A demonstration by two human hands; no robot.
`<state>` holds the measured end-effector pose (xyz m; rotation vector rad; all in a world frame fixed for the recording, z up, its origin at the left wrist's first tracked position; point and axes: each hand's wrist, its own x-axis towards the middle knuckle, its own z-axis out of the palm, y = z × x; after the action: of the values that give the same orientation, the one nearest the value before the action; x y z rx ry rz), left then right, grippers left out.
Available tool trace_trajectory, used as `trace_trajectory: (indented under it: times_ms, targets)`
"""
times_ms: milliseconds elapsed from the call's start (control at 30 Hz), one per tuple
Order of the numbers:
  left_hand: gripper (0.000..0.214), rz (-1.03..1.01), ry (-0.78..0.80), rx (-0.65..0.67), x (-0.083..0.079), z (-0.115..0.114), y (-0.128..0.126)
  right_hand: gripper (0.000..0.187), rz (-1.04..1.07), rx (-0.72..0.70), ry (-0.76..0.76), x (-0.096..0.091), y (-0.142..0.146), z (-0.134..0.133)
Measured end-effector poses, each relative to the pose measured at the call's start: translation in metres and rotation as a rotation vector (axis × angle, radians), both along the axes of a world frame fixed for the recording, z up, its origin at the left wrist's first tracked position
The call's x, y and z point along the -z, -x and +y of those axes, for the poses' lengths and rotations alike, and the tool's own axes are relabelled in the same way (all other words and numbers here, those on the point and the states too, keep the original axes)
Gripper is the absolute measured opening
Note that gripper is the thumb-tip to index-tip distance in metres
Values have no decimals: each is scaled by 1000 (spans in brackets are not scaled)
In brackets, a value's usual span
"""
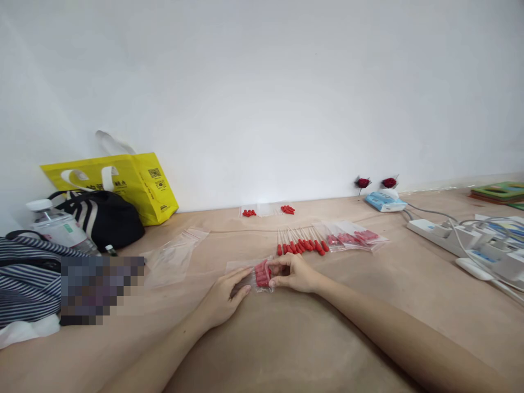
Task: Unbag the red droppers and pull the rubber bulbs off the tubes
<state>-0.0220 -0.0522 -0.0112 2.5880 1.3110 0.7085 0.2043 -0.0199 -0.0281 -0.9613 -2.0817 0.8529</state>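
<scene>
A small clear plastic bag [262, 274] with several red, finger-shaped pieces inside lies on the table before me. My right hand [298, 274] pinches its right edge between thumb and fingers; the fingertips are partly hidden. On the bag's left side rest the fingers of my left hand [227, 295], stretched out, with the thumb apart from them. Just beyond my right hand lies a row of thin sticks with red tips [303, 245]. Beside them, several filled clear bags [356, 237] overlap one another.
Flat clear bags [180, 254] lie at left, near a yellow tote bag [153, 188], a black bag [117, 221] and a plastic bottle [59, 226]. Two red piles [287, 209] sit by the wall. At right are a blue tissue pack [385, 201], dark red roses [362, 183] and power strips [446, 236] with cables.
</scene>
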Motion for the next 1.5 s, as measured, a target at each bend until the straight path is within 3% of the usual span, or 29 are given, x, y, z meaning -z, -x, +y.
trace_trajectory:
  times_ms: [200,300,633,800,900,1100,1500]
  targets:
    - [34,-37,8,4,-2,-1,0,26,75,-69,164,-2,2,1]
    - [35,-33,70,-34,-2,-2,-1,33,100,-114,248,-2,1,2]
    - [35,-39,102,-69,-1,0,-2,41,73,-24,304,-4,16,1]
    - [36,-24,96,-68,-1,1,-1,34,-38,141,100,-10,25,-3]
    - [36,-24,105,-69,-1,1,0,31,-110,167,-21,-17,28,-7]
    - [36,-50,119,-59,-3,0,1,28,-152,136,74,-23,29,-8]
    - [36,-75,136,-17,-3,-1,5,24,-187,58,-57,-20,26,-8]
